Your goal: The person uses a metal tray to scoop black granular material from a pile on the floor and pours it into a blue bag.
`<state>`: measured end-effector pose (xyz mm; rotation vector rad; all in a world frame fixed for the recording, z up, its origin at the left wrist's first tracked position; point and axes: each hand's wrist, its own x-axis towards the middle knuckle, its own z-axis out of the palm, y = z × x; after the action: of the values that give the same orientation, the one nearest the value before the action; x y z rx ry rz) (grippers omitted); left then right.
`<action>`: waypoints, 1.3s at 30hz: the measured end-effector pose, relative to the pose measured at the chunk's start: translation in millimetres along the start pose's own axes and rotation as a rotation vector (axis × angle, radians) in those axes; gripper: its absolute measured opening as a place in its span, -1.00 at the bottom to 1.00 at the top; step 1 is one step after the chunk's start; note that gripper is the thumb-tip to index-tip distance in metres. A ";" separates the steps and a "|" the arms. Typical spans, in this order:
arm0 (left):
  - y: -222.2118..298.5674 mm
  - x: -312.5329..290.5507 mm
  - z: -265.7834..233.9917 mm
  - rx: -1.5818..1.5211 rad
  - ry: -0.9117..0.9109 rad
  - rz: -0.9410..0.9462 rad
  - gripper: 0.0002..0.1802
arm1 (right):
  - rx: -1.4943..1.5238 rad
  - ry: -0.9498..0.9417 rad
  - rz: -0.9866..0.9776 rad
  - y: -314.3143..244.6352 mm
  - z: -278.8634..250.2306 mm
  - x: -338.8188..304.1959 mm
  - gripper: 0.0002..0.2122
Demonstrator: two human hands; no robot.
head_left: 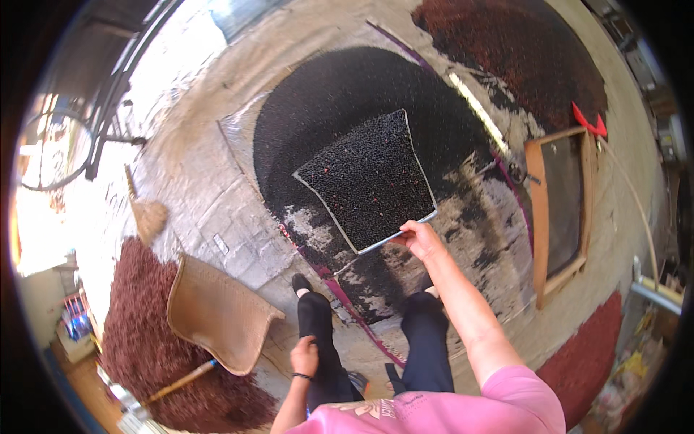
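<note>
A wide scoop-shaped pan (pixel 379 244) with a pale metal rim is in front of me, filled with small black grains (pixel 372 184) like peppercorns and a few reddish ones. My right hand (pixel 417 240) grips the near edge of the pan, right of its middle, with the arm stretched out. Beneath and beyond the pan, a broad dark layer of the same-looking grains (pixel 311 94) is spread on a sheet. Beside my left knee hangs my left hand (pixel 304 356), its fingers curled in a loose fist, touching no grains.
At left, a woven scoop basket (pixel 217 311) rests against a reddish-brown heap (pixel 137 311), near a broom (pixel 148 217) and a wooden handle (pixel 181 381). To the right stands a wood-framed mesh screen (pixel 564 210). Another dark reddish heap (pixel 520 58) lies at far right.
</note>
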<state>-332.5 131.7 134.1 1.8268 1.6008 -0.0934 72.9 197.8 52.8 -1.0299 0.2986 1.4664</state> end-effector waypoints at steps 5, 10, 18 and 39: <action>13.0 -135.8 -22.2 -0.914 0.292 -0.976 -0.77 | -0.083 -0.069 0.091 -71.1 14.7 -76.5 -0.87; 56.6 -238.5 29.1 -1.020 0.317 -1.119 -0.78 | -0.246 -0.100 0.129 -124.8 24.7 -149.5 -0.90; 103.9 -316.9 56.6 -1.396 0.414 -1.103 -0.78 | -0.472 -0.115 0.201 -126.8 41.6 -243.9 -0.97; 0.2 -620.7 41.1 -1.691 1.514 -1.318 -0.48 | -0.956 -0.712 0.836 132.9 134.2 -455.3 -0.74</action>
<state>-462.6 -414.7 401.4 -0.9003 2.0400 1.7064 -172.7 -37.8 409.4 -1.0452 -0.6369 2.7567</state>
